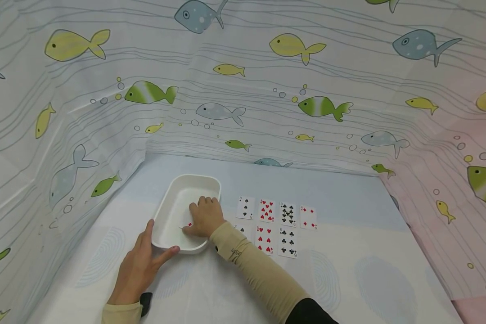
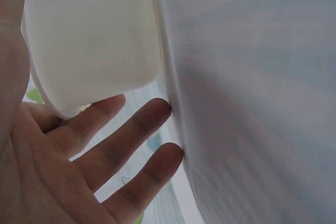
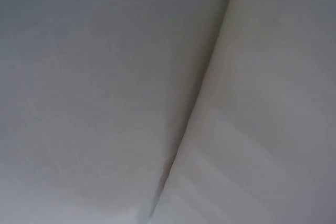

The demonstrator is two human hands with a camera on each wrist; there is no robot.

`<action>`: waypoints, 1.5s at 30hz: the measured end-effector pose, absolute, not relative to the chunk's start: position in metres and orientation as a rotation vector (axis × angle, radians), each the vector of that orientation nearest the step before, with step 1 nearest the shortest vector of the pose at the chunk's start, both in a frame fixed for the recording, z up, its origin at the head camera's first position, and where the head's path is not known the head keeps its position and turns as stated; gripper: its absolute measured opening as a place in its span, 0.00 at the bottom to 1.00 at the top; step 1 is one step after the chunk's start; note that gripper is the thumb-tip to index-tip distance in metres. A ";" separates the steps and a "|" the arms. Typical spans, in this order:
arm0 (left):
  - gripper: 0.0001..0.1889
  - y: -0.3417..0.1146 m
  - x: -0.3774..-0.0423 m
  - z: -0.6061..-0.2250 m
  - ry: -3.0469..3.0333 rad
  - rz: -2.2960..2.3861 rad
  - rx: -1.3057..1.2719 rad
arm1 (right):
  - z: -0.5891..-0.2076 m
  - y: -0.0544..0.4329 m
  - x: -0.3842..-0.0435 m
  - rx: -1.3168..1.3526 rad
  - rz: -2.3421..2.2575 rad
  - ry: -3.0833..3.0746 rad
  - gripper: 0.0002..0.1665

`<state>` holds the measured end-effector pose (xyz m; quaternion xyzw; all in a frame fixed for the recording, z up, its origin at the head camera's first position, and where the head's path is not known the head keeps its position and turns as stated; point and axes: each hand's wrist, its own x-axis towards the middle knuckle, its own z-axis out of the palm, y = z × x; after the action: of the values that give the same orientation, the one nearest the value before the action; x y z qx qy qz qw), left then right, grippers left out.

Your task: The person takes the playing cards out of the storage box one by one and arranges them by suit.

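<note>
A white tray (image 1: 175, 203) lies on the table, its long side pointing away from me. Inside it, my right hand (image 1: 204, 218) pinches a playing card (image 1: 190, 224) with thumb and curled fingers; one red diamond shows and the hand covers most of the card. My left hand (image 1: 137, 261) rests against the tray's near left corner, thumb along the near edge. In the left wrist view, spread fingers (image 2: 123, 148) lie beside and below the tray's outer wall (image 2: 94, 35). The right wrist view shows only pale surfaces, no hand.
Right of the tray, face-up cards form two rows: a three of spades (image 1: 245, 208), hearts (image 1: 267, 210), clubs (image 1: 287, 214) and a four of diamonds (image 1: 308, 218) behind, several more in front. The forearm partly covers the front row. A fish-print curtain (image 1: 235, 90) surrounds the table.
</note>
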<state>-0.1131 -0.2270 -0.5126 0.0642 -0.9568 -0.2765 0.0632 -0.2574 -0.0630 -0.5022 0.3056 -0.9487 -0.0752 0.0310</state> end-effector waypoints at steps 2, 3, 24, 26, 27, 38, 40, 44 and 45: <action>0.61 -0.227 -0.113 -0.513 -2.882 -0.831 0.189 | -0.502 -0.063 -0.257 0.936 -0.238 -2.928 0.40; 0.61 -0.227 -0.113 -0.513 -2.880 -0.830 0.188 | -0.502 -0.063 -0.257 0.932 -0.240 -2.929 0.41; 0.62 -0.227 -0.112 -0.512 -2.890 -0.844 0.207 | -0.506 -0.066 -0.262 0.938 -0.255 -2.940 0.41; 0.62 -0.227 -0.112 -0.512 -2.895 -0.844 0.211 | -0.507 -0.066 -0.263 0.935 -0.255 -2.944 0.42; 0.62 -0.226 -0.112 -0.511 -2.897 -0.844 0.213 | -0.507 -0.066 -0.263 0.934 -0.256 -2.945 0.42; 0.61 -0.227 -0.112 -0.510 -2.885 -0.848 0.175 | -0.505 -0.068 -0.264 0.918 -0.241 -2.971 0.43; 0.61 -0.227 -0.112 -0.510 -2.883 -0.845 0.175 | -0.503 -0.068 -0.264 0.911 -0.239 -2.986 0.44; 0.61 -0.227 -0.112 -0.510 -2.893 -0.853 0.183 | -0.501 -0.069 -0.263 0.899 -0.238 -3.005 0.45; 0.61 -0.227 -0.112 -0.510 -2.896 -0.854 0.185 | -0.501 -0.069 -0.262 0.899 -0.237 -3.003 0.45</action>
<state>-0.1120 -0.2272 -0.5099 0.0611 -0.9557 -0.2819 0.0582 -0.2622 -0.0687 -0.5009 0.2859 -0.9553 -0.0755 -0.0008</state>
